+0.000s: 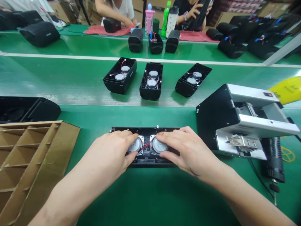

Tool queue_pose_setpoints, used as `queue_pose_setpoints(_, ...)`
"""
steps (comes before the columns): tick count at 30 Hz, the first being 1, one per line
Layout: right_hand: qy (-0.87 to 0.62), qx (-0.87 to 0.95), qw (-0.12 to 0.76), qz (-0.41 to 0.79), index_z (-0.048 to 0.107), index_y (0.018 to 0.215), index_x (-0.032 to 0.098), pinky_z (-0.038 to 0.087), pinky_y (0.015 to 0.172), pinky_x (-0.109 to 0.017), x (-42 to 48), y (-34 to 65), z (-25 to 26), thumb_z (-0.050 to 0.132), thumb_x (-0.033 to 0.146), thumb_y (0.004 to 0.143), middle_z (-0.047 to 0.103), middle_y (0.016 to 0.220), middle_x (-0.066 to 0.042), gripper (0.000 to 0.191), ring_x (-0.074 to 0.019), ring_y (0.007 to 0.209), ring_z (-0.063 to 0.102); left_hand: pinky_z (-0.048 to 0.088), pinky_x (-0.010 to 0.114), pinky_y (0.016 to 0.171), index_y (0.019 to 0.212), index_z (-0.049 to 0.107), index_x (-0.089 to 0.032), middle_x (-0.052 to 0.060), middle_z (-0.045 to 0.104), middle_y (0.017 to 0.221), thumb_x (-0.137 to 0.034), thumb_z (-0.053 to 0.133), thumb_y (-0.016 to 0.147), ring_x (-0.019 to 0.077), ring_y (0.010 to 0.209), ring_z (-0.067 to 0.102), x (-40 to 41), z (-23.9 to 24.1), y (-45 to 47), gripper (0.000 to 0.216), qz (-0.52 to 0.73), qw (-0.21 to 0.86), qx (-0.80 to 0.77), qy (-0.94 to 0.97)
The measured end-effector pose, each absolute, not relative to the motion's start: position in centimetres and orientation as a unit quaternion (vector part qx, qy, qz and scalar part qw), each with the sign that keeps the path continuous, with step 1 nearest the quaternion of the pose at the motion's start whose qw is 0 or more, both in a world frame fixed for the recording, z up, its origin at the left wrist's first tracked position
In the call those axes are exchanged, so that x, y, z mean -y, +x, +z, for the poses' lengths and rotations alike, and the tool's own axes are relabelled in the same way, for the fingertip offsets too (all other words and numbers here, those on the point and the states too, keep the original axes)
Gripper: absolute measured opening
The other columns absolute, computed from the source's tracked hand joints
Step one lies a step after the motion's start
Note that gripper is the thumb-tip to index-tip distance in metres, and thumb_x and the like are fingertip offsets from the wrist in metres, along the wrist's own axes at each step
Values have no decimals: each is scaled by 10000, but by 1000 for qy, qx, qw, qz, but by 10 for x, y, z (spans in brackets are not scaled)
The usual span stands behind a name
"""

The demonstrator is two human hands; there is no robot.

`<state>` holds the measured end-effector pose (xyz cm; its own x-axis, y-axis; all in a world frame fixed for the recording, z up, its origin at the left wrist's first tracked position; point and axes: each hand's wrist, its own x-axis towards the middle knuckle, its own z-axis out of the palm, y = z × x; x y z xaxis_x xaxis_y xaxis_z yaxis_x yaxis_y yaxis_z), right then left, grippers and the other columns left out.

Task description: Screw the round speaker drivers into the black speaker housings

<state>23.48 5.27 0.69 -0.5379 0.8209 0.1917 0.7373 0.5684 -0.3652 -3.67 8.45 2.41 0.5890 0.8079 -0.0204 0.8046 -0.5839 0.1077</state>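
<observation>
In front of me a long black speaker housing (pixel 146 160) lies open side up on the green bench. Two round speaker drivers sit inside it, joined by red and black wires (pixel 147 144). My left hand (pixel 115 147) has its thumb and fingers around the rim of the left speaker driver (pixel 135 145). With thumb and fingertips, my right hand (pixel 182 147) grips the edge of the right speaker driver (pixel 160 145). Each hand covers one end of the housing.
A cardboard divider box (pixel 68 138) stands left, and a screw-feeding machine (pixel 211 122) right, beside a black electric screwdriver (pixel 274 160). Farther off lie three open housings with drivers, including a middle housing (pixel 150 94). Two people sit across the bench among more black housings (pixel 135 40) and bottles (pixel 166 18).
</observation>
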Motion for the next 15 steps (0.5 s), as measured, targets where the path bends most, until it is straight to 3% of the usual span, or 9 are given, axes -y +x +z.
queue_pose_setpoints(15,-449,868,181,107,632,1345,230,408,921,-405,-49,238,7,686,334,1059,753,1355,-40,310,-216,1149,715,679,448,805,1262,785,-163,114,816,1236,-279,789,896,350,1026,804,-84,19,-37,384,71,33,-411,908)
